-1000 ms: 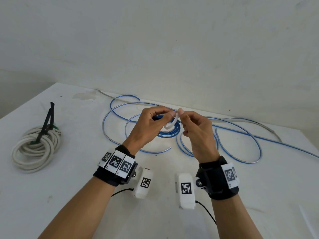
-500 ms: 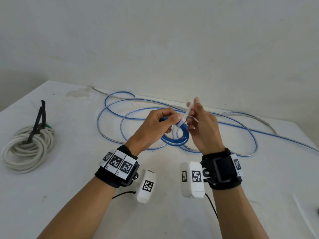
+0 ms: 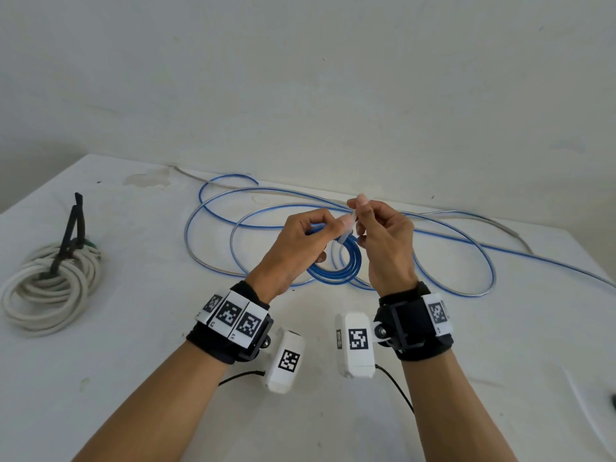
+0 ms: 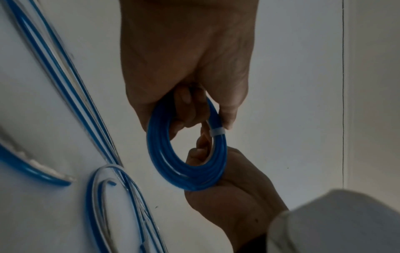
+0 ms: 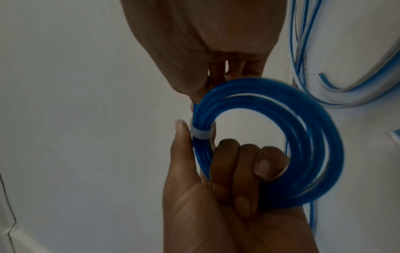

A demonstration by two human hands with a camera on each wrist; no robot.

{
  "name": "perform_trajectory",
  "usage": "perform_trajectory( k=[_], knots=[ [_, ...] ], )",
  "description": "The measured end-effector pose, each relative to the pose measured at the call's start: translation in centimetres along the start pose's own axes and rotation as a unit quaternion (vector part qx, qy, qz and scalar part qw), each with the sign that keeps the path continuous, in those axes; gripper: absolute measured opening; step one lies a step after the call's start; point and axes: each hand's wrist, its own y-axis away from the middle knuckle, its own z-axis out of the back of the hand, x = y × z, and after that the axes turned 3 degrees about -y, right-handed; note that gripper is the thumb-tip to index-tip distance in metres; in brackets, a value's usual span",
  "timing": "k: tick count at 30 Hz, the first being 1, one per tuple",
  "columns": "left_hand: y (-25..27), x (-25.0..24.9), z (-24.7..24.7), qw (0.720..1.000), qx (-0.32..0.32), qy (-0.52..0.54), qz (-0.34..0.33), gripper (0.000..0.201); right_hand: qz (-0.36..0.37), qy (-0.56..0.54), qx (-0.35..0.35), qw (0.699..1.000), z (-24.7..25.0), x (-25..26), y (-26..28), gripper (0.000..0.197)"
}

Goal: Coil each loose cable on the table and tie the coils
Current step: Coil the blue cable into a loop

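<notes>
Blue cable coil [image 3: 346,261] is held above the table [image 3: 133,361], left hand [image 3: 293,251] gripping it while right hand [image 3: 383,241] pinches its white tie [image 5: 200,133] tight. White cable coil [image 3: 50,295] lies tied already; long blue-striped cable [image 3: 466,241] remains loose.

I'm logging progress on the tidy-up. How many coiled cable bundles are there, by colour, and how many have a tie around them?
Blue coil: 1, with a white tie around it
White coil: 1, with a black tie around it
Total: 2 coils, 2 tied
</notes>
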Motion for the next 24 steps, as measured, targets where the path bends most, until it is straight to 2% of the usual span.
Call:
perform_trajectory(
  k=[7, 11, 13, 17, 19, 22, 23, 24],
  knots=[
    [0.2, 1.1, -0.9, 0.999, -0.021, 0.037, 0.031, 0.031, 0.052, 0.03, -0.027, 0.998, -0.5, -0.7, 0.2, 0.024],
    [0.9, 1.3, 0.2, 0.994, -0.022, 0.087, 0.067, 0.031, 0.041, 0.012, -0.002, 0.999, -1.3, -1.0, 0.9, 0.021],
    [1.4, 1.0, 1.7, 0.987, 0.004, 0.131, 0.09, 0.026, 0.014, -0.044, 0.042, 0.998, -2.1, 0.0, 1.5, 0.022],
    [3.9, 0.7, 6.1, 0.949, 0.04, 0.282, 0.133, 0.023, -0.061, -0.118, 0.213, 0.968, -5.5, 3.0, 3.2, 0.02],
    [5.3, 0.4, 8.6, 0.935, 0.013, 0.325, 0.143, 0.035, -0.073, -0.137, 0.253, 0.955, -8.2, 4.2, 3.9, 0.02],
    [8.1, 0.3, 13.2, 0.953, -0.001, 0.269, 0.139, 0.075, -0.025, -0.049, 0.254, 0.966, -13.1, 4.9, 4.7, 0.022],
    [9.3, 0.2, 14.8, 0.963, 0.006, 0.232, 0.133, 0.078, -0.006, -0.012, 0.258, 0.966, -14.8, 4.9, 5.2, 0.023],
    [10.6, -0.3, 16.1, 0.976, 0.006, 0.179, 0.123, 0.071, 0.008, 0.017, 0.261, 0.965, -16.4, 4.9, 5.7, 0.024]
  ],
)
